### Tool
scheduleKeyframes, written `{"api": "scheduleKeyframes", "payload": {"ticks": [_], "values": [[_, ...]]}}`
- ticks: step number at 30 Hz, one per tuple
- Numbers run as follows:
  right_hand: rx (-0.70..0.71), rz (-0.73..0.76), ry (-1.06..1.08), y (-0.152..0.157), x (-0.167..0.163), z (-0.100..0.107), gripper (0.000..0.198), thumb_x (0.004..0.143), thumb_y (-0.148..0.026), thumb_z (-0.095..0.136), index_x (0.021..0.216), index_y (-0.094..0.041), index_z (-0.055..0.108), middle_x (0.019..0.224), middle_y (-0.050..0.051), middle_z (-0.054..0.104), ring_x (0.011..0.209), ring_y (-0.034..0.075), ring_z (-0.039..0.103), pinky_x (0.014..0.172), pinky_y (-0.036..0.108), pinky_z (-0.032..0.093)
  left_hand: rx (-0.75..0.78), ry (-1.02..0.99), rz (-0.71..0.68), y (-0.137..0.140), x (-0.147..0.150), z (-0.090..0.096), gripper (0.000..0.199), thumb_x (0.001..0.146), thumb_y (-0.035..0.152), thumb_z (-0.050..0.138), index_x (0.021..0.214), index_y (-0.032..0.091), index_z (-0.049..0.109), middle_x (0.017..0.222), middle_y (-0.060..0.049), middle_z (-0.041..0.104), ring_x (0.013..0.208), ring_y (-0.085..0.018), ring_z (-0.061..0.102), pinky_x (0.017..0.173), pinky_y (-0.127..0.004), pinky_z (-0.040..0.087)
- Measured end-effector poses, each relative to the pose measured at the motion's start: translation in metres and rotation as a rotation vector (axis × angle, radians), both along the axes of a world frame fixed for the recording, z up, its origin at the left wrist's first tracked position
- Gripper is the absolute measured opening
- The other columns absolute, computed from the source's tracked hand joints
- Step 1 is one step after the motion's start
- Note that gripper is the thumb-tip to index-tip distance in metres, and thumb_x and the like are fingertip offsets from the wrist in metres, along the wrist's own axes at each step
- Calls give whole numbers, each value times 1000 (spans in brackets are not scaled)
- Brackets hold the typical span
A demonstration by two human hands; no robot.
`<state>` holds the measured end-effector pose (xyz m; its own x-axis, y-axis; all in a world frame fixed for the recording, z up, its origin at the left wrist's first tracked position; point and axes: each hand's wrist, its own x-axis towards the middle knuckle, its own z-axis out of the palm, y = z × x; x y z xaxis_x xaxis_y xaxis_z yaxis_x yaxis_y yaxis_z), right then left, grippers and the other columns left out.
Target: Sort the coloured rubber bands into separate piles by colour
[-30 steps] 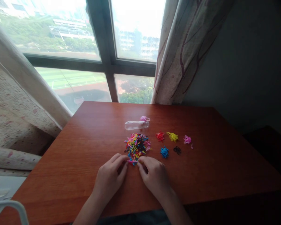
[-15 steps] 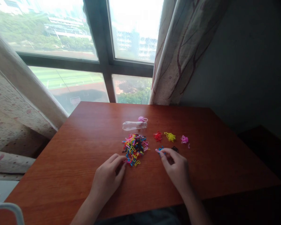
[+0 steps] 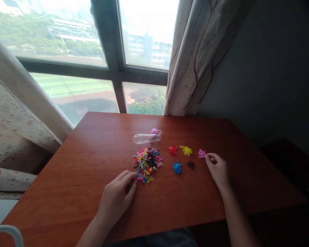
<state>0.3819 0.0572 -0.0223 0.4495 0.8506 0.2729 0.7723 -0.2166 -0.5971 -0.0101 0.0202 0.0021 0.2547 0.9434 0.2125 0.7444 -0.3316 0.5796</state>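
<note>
A mixed heap of small coloured plastic safety pins (image 3: 148,161) lies on the table in front of me. At the heap's near left edge, my left hand (image 3: 121,190) has thumb and forefinger closed around a pink pin, partly hidden by the fingertips. Farther right, my right hand (image 3: 217,169) pinches at the near right side of a pile of pink pins (image 3: 201,153); its fingertips cover what they hold, seemingly a pink pin. Separate piles of red pins (image 3: 172,150), yellow pins (image 3: 186,151), blue pins (image 3: 177,167) and black pins (image 3: 191,165) lie between heap and right hand.
Behind the heap, a clear plastic bottle (image 3: 146,138) lies on its side, with a pink cap with a loop (image 3: 156,131) beside it. The brown wooden table (image 3: 74,178) reaches to the window. A white curved bar (image 3: 9,229) stands at the lower left.
My right hand has moved right, from above the blue pile to the pink pile, carrying a pink pin. The blue and black piles are now uncovered. My left hand has stayed at the heap.
</note>
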Motion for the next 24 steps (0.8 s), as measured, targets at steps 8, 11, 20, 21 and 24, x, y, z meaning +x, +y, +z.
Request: {"api": "scheduleKeyframes", "payload": {"ticks": [8,11,20,21,24], "values": [[52,-4,-54,-21,-31,8,35,86,-48,52,89,-19,71,71,7,70,63,21,64,60,28,45,0,-3,-2,-3,1,2,18,94,25,48,99,24,65,84,1,65,68,-13,62,64,-23,46],[93,125,9,-36,-68,12,30,89,-43,53,89,-19,70,73,5,70,62,19,64,60,27,48,12,20,-13,-2,2,3,17,94,27,49,98,24,65,83,1,65,68,-13,62,63,-23,46],[118,446,133,-57,-149,7,24,96,-29,46,89,-21,68,83,7,72,72,19,69,66,27,52,101,188,-91,-5,20,8,19,93,27,48,94,25,67,84,-2,69,68,-15,65,59,-23,47],[107,452,131,-56,-149,7,24,96,-29,46,88,-21,68,82,6,72,70,19,68,64,27,52,100,214,-88,-6,23,9,18,93,28,49,93,25,66,83,-2,69,70,-16,66,61,-24,47],[75,470,118,-55,-146,6,23,95,-28,46,88,-21,67,79,5,71,66,18,67,62,26,50,77,293,-77,-8,28,8,15,93,32,52,91,24,65,85,-2,71,75,-19,68,64,-26,48]]}}
